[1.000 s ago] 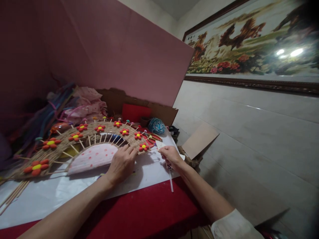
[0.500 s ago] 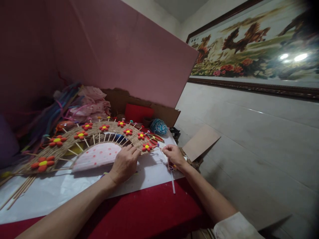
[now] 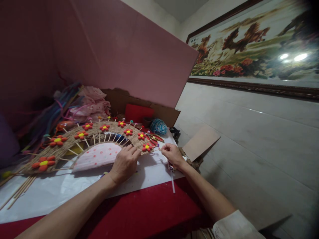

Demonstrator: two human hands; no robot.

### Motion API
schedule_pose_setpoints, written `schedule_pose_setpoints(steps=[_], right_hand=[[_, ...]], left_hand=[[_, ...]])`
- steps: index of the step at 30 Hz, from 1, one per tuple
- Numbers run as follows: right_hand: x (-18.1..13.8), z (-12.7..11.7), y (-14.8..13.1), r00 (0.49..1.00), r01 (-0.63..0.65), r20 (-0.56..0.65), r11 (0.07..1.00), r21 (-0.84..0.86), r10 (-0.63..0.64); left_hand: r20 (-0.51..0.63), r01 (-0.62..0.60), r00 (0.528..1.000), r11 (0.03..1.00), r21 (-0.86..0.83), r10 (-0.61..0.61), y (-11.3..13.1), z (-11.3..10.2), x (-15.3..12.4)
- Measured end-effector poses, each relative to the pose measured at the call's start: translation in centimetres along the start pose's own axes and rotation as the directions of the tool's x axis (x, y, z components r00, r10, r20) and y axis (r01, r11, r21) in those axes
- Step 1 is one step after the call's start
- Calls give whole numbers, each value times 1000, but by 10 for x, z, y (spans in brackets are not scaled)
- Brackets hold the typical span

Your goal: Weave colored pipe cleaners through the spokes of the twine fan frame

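Note:
A fan-shaped woven craft [image 3: 136, 141] of twine and thin sticks arches across the table, with red-orange flowers with yellow centres on its band and small coloured tips on its outer sticks. A white, red-dotted panel [image 3: 97, 156] fills its inner arc. My left hand [image 3: 126, 162] is closed on the fan's lower right part, by the panel's corner; its fingertips are hidden. Beside the fan's right end, my right hand [image 3: 172, 154] is pinched close to a purple-tipped stick [image 3: 158, 145]. What its fingertips hold is too small to name.
A clear straw-like stick [image 3: 173, 182] lies under my right wrist. Behind the fan are a blue yarn ball [image 3: 159, 126], red-handled pliers [image 3: 158, 137], a red box [image 3: 138, 113] and crumpled pink cloth [image 3: 91, 103]. Loose sticks [image 3: 22, 191] lie left; a cardboard sheet [image 3: 201, 142] leans right.
My right hand has shifted slightly left and up, bringing its fingertips closer to the purple-tipped stick. My left hand stays in place on the fan, which has hardly moved.

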State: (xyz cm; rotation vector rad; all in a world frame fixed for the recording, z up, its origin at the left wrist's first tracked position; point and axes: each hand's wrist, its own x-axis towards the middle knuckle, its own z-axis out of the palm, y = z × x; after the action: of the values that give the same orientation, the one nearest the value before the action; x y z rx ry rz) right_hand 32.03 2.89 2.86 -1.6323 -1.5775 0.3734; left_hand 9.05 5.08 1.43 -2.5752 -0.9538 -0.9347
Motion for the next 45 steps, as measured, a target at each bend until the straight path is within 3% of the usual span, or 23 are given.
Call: schedule_pose_setpoints(steps=[19, 45], right_hand=[[2, 3, 6, 996, 86, -1, 987, -134, -87], [-5, -2, -11, 988, 150, 23, 918, -366, -152]], left_hand=[[-39, -17, 999, 1000, 4, 17, -1, 4, 1], [-43, -20, 999, 1000, 9, 20, -1, 3, 0]])
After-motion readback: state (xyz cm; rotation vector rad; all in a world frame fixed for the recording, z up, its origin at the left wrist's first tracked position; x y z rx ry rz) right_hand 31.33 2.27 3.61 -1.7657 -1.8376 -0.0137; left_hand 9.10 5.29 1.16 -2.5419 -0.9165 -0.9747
